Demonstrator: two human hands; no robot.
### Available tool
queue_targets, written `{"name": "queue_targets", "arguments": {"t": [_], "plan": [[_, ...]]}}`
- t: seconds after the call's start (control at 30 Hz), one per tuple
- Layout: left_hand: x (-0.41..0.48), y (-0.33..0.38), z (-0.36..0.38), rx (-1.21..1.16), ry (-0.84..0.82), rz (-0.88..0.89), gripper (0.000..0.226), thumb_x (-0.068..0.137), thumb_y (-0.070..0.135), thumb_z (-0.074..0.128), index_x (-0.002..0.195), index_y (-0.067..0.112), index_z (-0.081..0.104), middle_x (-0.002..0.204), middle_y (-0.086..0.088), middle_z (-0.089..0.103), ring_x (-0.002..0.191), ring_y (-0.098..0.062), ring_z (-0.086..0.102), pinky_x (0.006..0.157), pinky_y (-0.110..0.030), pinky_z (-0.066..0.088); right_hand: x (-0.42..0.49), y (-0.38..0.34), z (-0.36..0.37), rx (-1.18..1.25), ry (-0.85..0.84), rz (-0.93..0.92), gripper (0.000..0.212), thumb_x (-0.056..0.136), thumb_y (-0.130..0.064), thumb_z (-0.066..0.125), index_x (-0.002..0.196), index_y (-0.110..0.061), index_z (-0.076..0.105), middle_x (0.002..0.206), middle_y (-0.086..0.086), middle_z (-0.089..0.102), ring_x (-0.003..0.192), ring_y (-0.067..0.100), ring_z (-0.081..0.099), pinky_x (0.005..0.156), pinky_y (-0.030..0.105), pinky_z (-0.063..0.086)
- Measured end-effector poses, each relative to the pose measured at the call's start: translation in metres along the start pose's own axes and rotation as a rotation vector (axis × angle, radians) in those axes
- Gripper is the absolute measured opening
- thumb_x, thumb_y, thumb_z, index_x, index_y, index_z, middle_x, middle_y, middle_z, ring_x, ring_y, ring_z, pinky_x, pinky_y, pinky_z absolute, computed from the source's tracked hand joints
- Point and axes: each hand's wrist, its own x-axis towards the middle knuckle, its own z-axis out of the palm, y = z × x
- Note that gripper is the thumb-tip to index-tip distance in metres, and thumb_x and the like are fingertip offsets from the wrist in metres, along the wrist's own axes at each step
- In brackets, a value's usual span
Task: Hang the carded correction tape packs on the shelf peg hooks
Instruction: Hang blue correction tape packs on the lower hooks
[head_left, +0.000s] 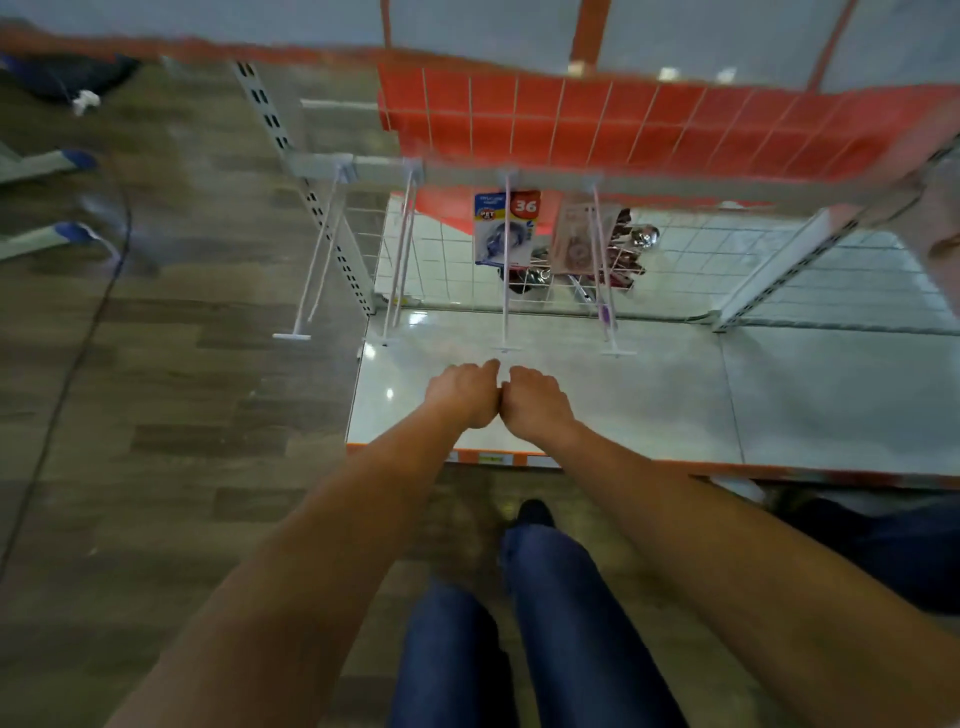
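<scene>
Leftmost, at nine o'clock of the frame, two blue-tipped bars (78, 232), cut off by the edge. Just right, one dark cable (78, 358) down the wood floor (208, 395).

Then four hooks (505, 312) off one rail (649, 183), tips pointing to six o'clock. First and second bare. On the third, one blue pack (506, 228), hung close to the rail, a red "36" at its one o'clock corner.

At six o'clock from that hook's tip, left hand (462, 397) and right hand (537, 405): two fists, backs up, pressed together at the thumb side over the white shelf (779, 395). Fingers curled under and hidden; impossible to tell whether pinching anything. Lower, two legs (571, 623) in blue, cut off by the bottom edge.

On the fourth hook, one pale pack (574, 241), print too blurred to read. At three o'clock of it, a dark red cluster (631, 249) with shiny bits, not identifiable. Far right edge smeared.
</scene>
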Motion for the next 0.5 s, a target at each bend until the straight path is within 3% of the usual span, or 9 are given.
{"name": "queue_targets", "arguments": {"t": [0.13,0.33,0.4,0.5], "plan": [[-0.065,0.019,-0.048,-0.004,0.031,0.013,0.053,0.100,0.031,0.042,0.149,0.019,0.026,0.140,-0.012,0.050,0.127,-0.032,0.047,0.102,-0.045,0.042,-0.062,-0.016,-0.053,0.027,0.079,-0.014,0.030,0.099,-0.024,0.042,0.120,-0.008,0.055,0.117,0.012,0.060,0.106,0.031,0.056,0.083,0.039,0.047],[-0.150,0.064,-0.126,0.058,0.115,0.089,0.050,0.100,0.031,0.044,0.147,0.019,0.031,0.141,-0.013,0.049,0.126,-0.033,0.049,0.102,-0.046,0.044,-0.141,-0.029,-0.148,0.062,0.187,-0.060,0.031,0.099,-0.023,0.045,0.122,-0.008,0.058,0.123,0.014,0.061,0.111,0.030,0.058,0.094,0.040,0.049],[-0.173,0.081,-0.151,0.081,0.137,0.122,0.046,0.100,0.030,0.042,0.144,0.019,0.037,0.140,-0.012,0.051,0.124,-0.033,0.050,0.100,-0.045,0.045,-0.161,-0.025,-0.177,0.093,0.216,-0.061,0.030,0.098,-0.021,0.044,0.120,-0.008,0.060,0.121,0.014,0.062,0.110,0.032,0.057,0.091,0.040,0.049],[-0.197,0.113,-0.187,0.102,0.216,0.187,0.038,0.098,0.027,0.043,0.135,0.017,0.047,0.130,-0.012,0.057,0.114,-0.032,0.056,0.091,-0.043,0.048,-0.185,-0.011,-0.219,0.130,0.284,-0.097,0.028,0.097,-0.017,0.041,0.110,-0.006,0.063,0.111,0.017,0.064,0.101,0.033,0.059,0.076,0.034,0.045]]}}
